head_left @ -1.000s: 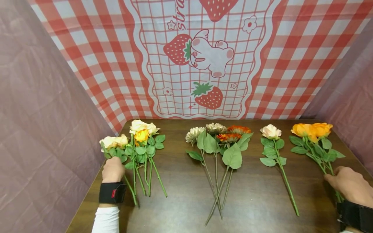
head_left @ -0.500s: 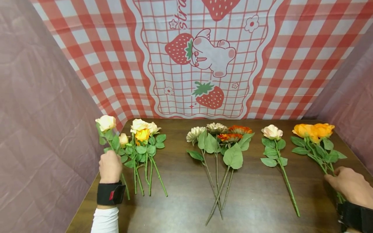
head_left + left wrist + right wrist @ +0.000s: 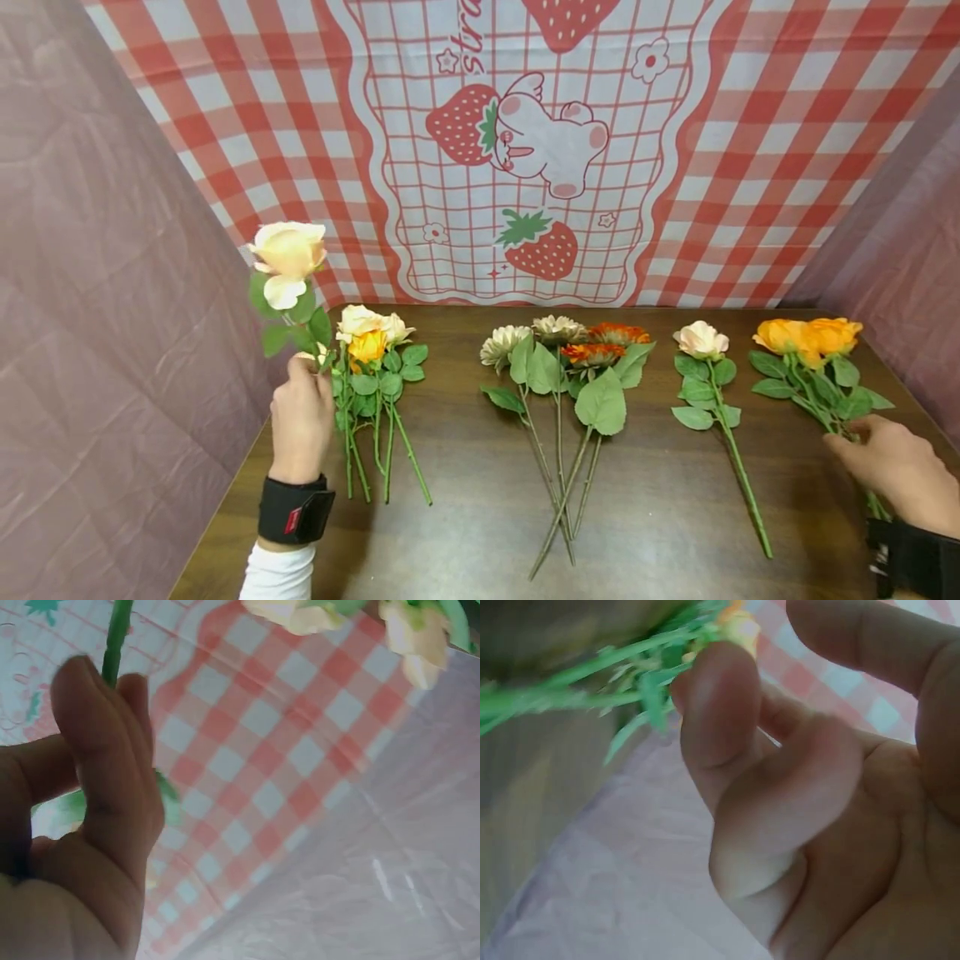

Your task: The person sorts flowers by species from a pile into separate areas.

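My left hand (image 3: 302, 421) (image 3: 97, 780) grips a cream rose (image 3: 288, 250) upright above the table's left end; its green stem (image 3: 118, 634) shows at the fingertips in the left wrist view. Just right of that hand lie several cream and yellow roses (image 3: 367, 345). At the far right, my right hand (image 3: 896, 467) (image 3: 802, 795) is beside the stems of the orange roses (image 3: 806, 335), thumb apart from its loosely bent fingers. Green stems (image 3: 592, 671) run close by the fingertips in the right wrist view; contact with them is unclear.
Cream and rust-orange daisy-like flowers (image 3: 592, 356) with crossed stems lie mid-table. A single pale pink rose (image 3: 701, 340) lies between them and the orange roses. Behind the brown table (image 3: 465, 517) hangs a red-checked cloth (image 3: 750, 167), with a mauve curtain (image 3: 112, 292) at the left.
My left hand has lifted the cream rose up from the left bunch and moved slightly right. My right hand has shifted slightly left beside the orange roses' stems, which stay in place.
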{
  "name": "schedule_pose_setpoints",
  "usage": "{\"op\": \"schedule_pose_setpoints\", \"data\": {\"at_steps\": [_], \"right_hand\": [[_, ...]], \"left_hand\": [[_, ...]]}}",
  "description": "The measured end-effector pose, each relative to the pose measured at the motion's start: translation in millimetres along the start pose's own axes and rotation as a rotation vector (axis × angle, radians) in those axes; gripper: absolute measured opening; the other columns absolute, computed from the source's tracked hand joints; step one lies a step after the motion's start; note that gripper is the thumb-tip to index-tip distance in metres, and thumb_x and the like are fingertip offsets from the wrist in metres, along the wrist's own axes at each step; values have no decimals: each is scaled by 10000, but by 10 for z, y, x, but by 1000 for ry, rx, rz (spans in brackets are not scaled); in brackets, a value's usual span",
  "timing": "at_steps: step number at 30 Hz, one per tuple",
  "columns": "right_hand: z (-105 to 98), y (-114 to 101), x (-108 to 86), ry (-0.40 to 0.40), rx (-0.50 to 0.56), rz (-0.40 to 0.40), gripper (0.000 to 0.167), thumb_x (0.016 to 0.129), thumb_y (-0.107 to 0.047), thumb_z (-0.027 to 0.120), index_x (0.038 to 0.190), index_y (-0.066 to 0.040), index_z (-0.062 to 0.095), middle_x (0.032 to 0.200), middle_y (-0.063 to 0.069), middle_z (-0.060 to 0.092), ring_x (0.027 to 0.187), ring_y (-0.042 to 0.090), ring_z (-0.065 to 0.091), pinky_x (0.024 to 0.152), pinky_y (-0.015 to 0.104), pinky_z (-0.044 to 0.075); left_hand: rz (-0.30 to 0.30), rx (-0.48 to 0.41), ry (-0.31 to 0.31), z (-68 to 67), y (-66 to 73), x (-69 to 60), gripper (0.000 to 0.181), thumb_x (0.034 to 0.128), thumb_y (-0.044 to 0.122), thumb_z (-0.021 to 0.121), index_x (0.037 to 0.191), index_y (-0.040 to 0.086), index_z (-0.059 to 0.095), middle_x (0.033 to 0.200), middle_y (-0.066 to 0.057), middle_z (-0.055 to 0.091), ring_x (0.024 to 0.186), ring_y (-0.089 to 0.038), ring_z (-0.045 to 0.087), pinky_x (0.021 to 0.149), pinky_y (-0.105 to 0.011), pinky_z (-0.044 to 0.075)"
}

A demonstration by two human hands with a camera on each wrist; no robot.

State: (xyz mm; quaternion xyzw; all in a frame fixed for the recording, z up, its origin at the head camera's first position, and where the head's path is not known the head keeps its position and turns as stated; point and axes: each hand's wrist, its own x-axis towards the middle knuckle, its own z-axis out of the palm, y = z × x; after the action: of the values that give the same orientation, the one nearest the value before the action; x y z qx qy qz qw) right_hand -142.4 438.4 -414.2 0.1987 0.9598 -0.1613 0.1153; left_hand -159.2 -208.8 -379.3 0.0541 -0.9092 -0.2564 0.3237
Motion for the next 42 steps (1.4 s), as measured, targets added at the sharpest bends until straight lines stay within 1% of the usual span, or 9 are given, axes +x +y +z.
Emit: {"op": "schedule_pose_setpoints", "data": {"at_steps": [9,12,16,20,26,30,35,38,42], "right_hand": [[-114,-255,-230,251,104,-225,571,1007,-322,561,1269,173,448,996,376,594,633,343,584,511,424,441],[-101,-427,-352,328,147,-323,512,1010,-294,573,1257,147,493,999,375,600,609,301,571,488,393,432],[-46,-706,-541,368,234,-526,358,994,-243,621,1209,41,596,924,227,664,623,162,555,491,305,400],[117,-1112,-778,293,396,-793,178,952,-110,670,1131,-107,673,828,-33,680,611,39,546,502,237,418],[654,-1809,-1244,-105,610,-1198,200,946,-30,642,1116,-131,669,833,-96,671,658,17,599,535,236,503],[954,-2053,-1543,-333,662,-1222,125,981,-135,629,1099,-145,668,859,-79,683,741,-24,598,595,233,519],[1094,-2130,-1701,-495,774,-1074,50,980,-172,633,957,-136,660,756,-33,683,645,10,616,551,260,538],[1036,-2097,-1651,-383,794,-1082,44,961,-107,646,956,-75,676,744,-1,699,583,55,636,502,273,540],[786,-1939,-1455,-2,666,-1043,120,892,30,680,1004,-11,693,738,-6,697,549,23,600,461,228,508]], "left_hand": [[323,-183,34,99,304,-142,179,880,-47,693,993,-61,554,769,-234,700,573,-304,668,484,-416,525],[391,-340,-29,122,464,-224,169,852,-72,713,943,-36,575,738,-175,708,552,-210,661,479,-280,523],[421,-559,-214,159,690,-396,136,864,-80,691,917,-2,592,743,-115,707,525,-128,638,487,-164,495],[371,-692,-447,186,899,-614,79,904,-15,671,931,27,610,769,-87,705,550,-82,636,500,-187,516],[268,-899,-736,235,1151,-920,69,945,40,647,936,13,585,743,-155,690,545,-110,649,495,-276,550],[179,-1004,-860,269,1256,-1061,136,960,81,644,972,-31,568,798,-222,683,591,-142,682,534,-320,574],[173,-993,-895,312,1291,-1144,176,968,114,643,1017,-40,574,818,-209,700,644,-113,694,574,-317,582],[246,-950,-848,315,1271,-1139,159,977,96,626,1085,-14,585,849,-181,702,669,-129,691,577,-270,568],[306,-927,-763,279,1226,-1082,172,981,46,601,1148,19,574,865,-150,690,659,-182,664,539,-250,541]]}}
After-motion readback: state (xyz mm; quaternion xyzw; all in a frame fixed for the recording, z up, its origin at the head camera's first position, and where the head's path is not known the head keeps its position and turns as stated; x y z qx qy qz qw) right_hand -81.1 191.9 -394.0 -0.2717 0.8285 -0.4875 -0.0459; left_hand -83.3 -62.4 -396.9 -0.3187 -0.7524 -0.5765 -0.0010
